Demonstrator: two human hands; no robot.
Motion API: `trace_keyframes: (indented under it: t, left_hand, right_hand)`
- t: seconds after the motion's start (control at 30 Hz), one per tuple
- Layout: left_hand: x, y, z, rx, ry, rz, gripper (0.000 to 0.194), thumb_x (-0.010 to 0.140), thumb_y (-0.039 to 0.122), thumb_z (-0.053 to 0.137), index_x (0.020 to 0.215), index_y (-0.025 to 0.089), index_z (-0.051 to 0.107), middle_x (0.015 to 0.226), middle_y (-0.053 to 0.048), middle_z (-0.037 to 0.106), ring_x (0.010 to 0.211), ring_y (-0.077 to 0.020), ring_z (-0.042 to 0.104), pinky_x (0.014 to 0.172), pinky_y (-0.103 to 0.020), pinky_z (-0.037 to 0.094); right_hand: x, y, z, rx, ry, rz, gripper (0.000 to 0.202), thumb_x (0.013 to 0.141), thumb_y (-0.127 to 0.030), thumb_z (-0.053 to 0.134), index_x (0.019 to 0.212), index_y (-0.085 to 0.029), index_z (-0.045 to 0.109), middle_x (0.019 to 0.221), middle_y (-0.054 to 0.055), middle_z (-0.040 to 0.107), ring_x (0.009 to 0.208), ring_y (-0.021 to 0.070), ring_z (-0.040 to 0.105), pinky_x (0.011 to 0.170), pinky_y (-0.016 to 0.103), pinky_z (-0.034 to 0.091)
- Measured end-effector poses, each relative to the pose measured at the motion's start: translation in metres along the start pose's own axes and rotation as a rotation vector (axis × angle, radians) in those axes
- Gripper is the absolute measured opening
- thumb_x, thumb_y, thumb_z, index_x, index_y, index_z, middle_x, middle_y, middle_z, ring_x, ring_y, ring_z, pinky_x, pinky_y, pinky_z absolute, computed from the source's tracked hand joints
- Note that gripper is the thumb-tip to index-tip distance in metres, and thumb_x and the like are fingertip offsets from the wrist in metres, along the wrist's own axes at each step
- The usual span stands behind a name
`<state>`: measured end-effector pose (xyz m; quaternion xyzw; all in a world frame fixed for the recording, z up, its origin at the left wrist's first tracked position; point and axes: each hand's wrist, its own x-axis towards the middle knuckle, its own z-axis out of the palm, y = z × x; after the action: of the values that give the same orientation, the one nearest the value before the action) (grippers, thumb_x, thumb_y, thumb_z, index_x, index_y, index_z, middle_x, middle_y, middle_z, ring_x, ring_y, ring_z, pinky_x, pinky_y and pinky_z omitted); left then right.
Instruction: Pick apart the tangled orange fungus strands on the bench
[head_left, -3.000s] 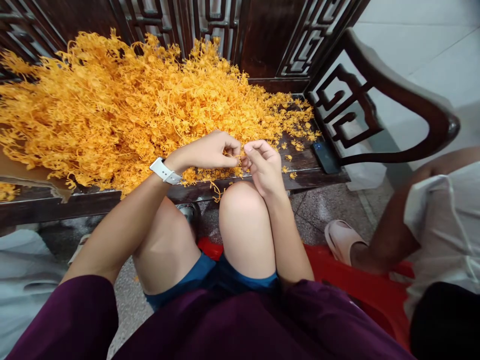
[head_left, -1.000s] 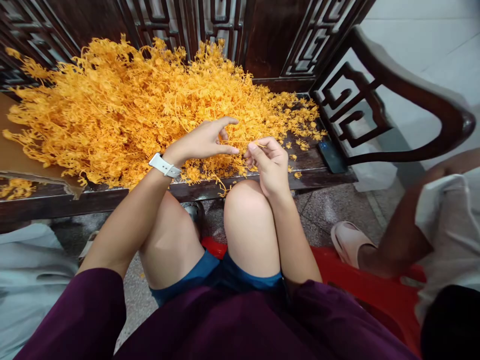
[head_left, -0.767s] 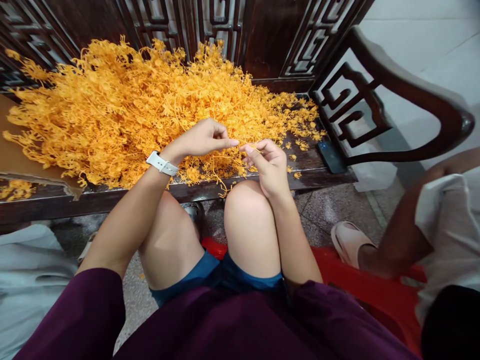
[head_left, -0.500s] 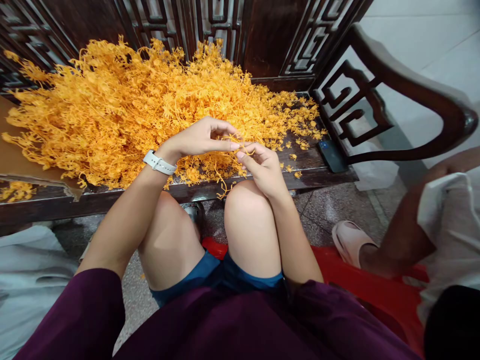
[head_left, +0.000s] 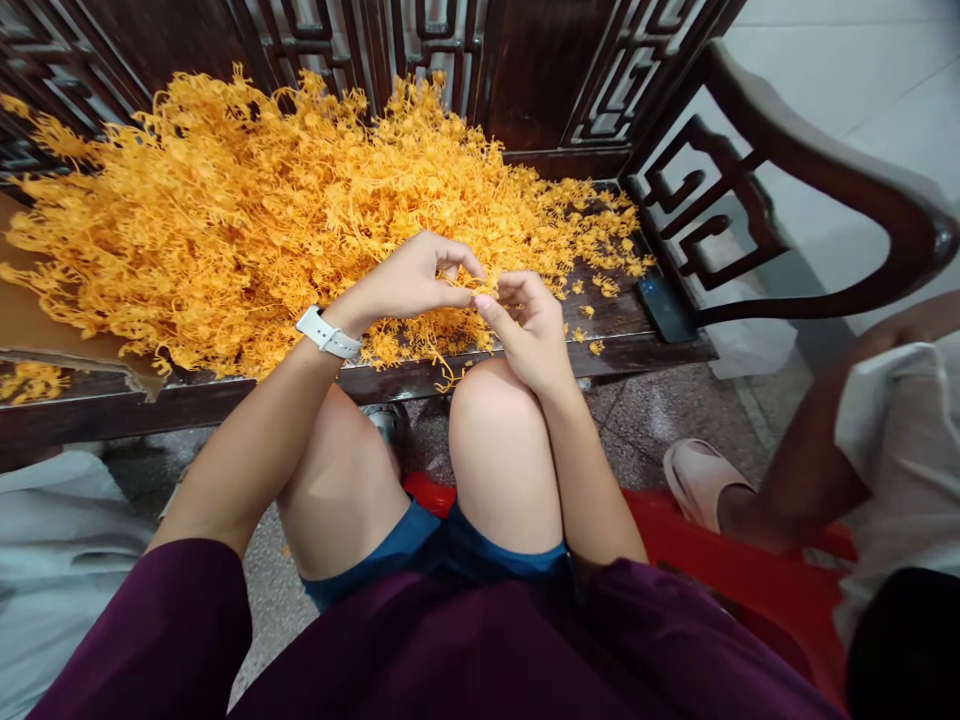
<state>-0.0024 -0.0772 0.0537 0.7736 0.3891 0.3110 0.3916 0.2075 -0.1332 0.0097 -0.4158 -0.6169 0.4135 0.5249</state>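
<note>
A large heap of orange, stringy plastic-looking pieces [head_left: 285, 210] lies on a dark wooden bench [head_left: 405, 380]. In front of it, my left hand [head_left: 431, 275], with a pale watch on its wrist, pinches a small orange piece [head_left: 489, 284] between thumb and fingertips. My right hand [head_left: 529, 325] meets it from the right, its thumb and fingers closed at the same piece. Both sets of fingertips nearly touch, above my right knee, and partly hide the piece. One curly orange strand [head_left: 448, 375] hangs over the bench's front edge.
A phone [head_left: 665, 309] lies at the bench's right end beside the carved armrest [head_left: 825, 180]. Cardboard [head_left: 82, 335] is at the left. Another person's leg and pink sandal [head_left: 701, 485] are at the right, near a red stool [head_left: 735, 580].
My left hand has shifted slightly right, closer to my right hand. The orange piece between the fingers has turned, and its strands no longer stick out over my right fingers.
</note>
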Motion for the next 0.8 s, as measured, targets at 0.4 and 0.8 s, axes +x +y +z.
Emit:
trace_keyframes:
  t: [0.4,0.8]
  left_hand:
    - [0.007,-0.010,0.007,-0.051,0.112,0.077,0.052,0.097,0.073,0.067,0.089,0.022,0.061,0.088,-0.004,0.068,0.085,-0.0160,0.060,0.084,-0.035,0.051]
    - [0.005,0.001,0.014,-0.180,0.052,0.050,0.061,0.082,0.065,0.089,0.078,0.024,0.045,0.088,-0.005,0.073,0.088,-0.0165,0.070,0.080,-0.035,0.057]
  right_hand:
    - [0.003,0.003,-0.001,0.271,0.137,0.058,0.036,0.097,-0.059,0.082,0.087,-0.027,0.070,0.087,0.001,0.072,0.076,0.0166,0.060,0.075,0.034,0.050]
    - [0.003,0.003,-0.001,0.348,0.123,0.039,0.029,0.095,-0.052,0.085,0.085,-0.027,0.073,0.079,0.000,0.064,0.073,0.0165,0.056,0.073,0.034,0.046]
